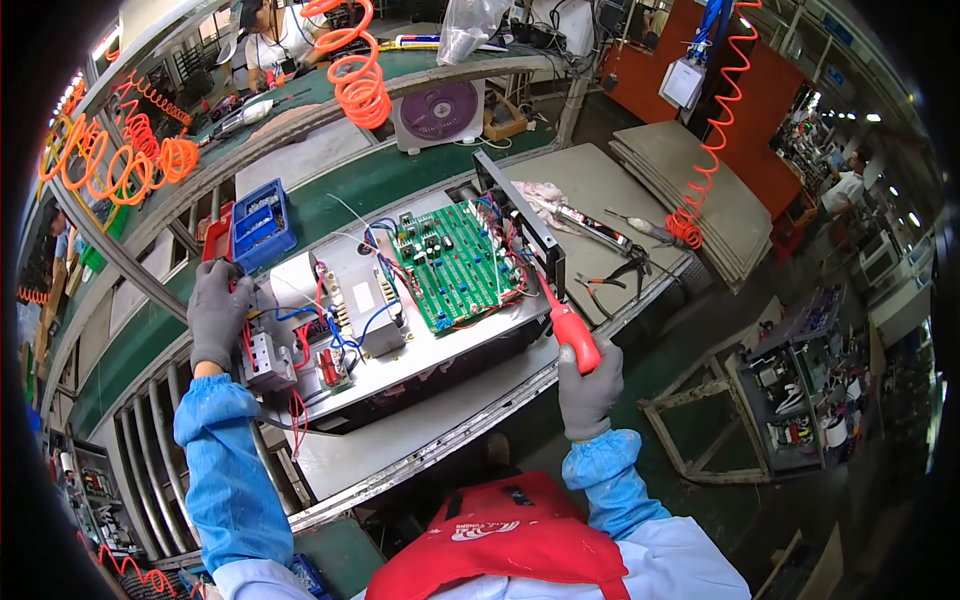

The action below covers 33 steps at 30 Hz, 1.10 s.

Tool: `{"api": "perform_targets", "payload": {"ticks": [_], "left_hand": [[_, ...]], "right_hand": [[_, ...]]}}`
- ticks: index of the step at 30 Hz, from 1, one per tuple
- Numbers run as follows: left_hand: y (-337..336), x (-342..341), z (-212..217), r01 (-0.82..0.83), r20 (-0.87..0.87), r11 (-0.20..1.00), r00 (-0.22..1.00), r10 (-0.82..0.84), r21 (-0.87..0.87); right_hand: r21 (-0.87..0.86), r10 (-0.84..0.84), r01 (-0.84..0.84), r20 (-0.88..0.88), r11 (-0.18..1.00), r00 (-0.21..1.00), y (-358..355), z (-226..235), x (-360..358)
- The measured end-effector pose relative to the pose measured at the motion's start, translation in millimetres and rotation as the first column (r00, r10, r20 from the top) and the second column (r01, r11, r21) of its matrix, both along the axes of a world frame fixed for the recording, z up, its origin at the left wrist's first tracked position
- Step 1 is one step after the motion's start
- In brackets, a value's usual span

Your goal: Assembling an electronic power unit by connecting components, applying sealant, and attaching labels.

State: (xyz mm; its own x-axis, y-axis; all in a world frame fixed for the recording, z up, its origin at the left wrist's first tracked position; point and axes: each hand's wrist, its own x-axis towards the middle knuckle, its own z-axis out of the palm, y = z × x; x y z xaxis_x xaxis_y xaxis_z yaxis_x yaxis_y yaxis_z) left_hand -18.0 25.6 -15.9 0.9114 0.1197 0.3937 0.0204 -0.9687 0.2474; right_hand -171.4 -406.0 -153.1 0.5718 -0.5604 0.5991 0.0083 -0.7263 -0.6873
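Note:
An electrical chassis (455, 358) lies on the bench, its inside exposed. It carries a green circuit board (460, 270), a grey transformer (365, 310), a white cylinder (293, 281) and red and blue wires. My right hand (590, 392), in a grey glove, is closed round a screwdriver (573, 337) with a red handle. The screwdriver's shaft points up-left at the black end panel (522, 222); its tip's contact is hard to make out. At the chassis's left end, beside a grey terminal block (268, 362), my gloved left hand (218, 312) has curled fingers; what they grip is hidden.
Behind the chassis stands a blue parts bin (262, 225) beside a red one (217, 242). Pliers (612, 284), a cloth (540, 198) and a tube-shaped tool (590, 226) lie to the right. Orange coiled hoses (360, 90) hang overhead. Stacked boards (700, 190) stand beyond.

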Motion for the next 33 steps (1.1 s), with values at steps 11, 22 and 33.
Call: {"api": "perform_targets", "payload": {"ticks": [11, 22, 33], "left_hand": [[2.1, 2.8, -3.1, -0.011, 0.004, 1.000, 1.000, 0.011, 0.005], [-0.3, 1.5, -1.5, -0.007, 0.017, 1.000, 1.000, 0.007, 0.003], [-0.9, 0.0, 0.6, 0.007, 0.007, 0.998, 1.000, -0.006, -0.063]], "right_hand": [[-0.012, -0.039, 0.039, -0.046, 0.999, 0.998, 1.4, 0.4, 1.1], [-0.040, -0.044, 0.042, -0.043, 0.998, 0.998, 2.7, 2.4, 1.4], [-0.034, -0.007, 0.007, 0.021, 0.999, 1.000, 3.2, 3.7, 4.7]]}}
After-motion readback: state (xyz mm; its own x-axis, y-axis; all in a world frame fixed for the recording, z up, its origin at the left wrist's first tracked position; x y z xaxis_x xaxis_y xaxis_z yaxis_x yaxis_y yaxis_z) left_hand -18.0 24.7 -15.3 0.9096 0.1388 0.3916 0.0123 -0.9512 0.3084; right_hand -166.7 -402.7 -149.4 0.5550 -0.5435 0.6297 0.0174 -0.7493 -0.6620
